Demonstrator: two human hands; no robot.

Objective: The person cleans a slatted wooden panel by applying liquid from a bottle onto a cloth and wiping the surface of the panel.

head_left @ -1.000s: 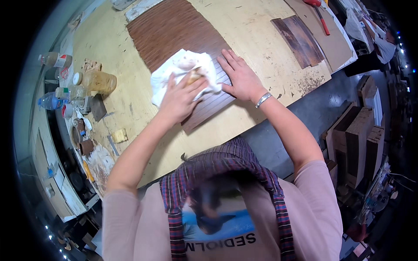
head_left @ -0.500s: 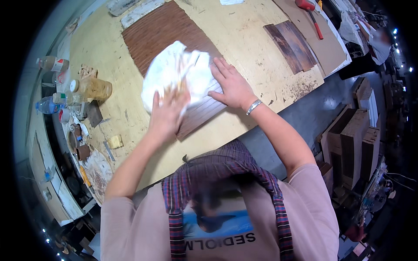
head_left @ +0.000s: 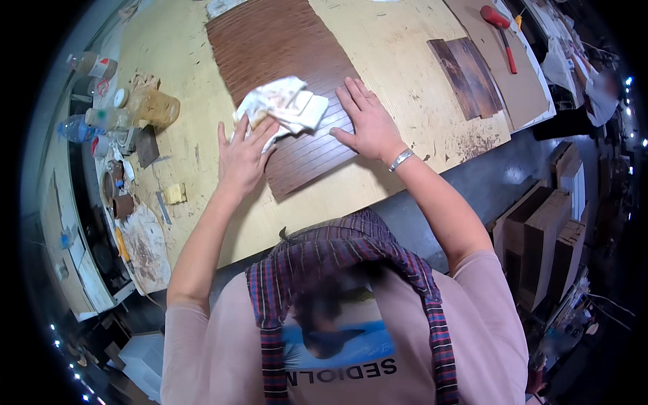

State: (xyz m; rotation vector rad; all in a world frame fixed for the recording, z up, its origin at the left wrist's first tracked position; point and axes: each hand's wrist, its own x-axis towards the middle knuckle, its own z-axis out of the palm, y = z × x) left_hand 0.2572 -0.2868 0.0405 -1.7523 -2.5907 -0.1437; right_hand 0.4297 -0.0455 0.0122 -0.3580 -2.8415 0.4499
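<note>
A brown wood-grain panel (head_left: 280,44) with dark grooves lies on the worktable, its near end shiny. On its left part sits a crumpled white cloth (head_left: 287,101) with brownish stains. My left hand (head_left: 244,154) grips the near-left edge of the cloth, its fingers partly apart and pressing down over it. My right hand (head_left: 372,128) rests at the panel's right edge, fingers stretched out flat and thumb pointing left, with nothing in it. A silver bracelet (head_left: 401,159) circles the right wrist.
A jar of yellowish liquid (head_left: 154,106) and plastic bottles (head_left: 93,65) line the table's left side, with a yellow sponge (head_left: 175,194) nearer. Dark wood strips (head_left: 466,75) and a red mallet (head_left: 501,34) lie at right. Another person (head_left: 601,101) stands beyond.
The cloth has gone from spread out and motion-blurred to a smaller bunched shape, uncovering the panel's near right part. My left hand is slightly farther left; my right hand stays on the edge.
</note>
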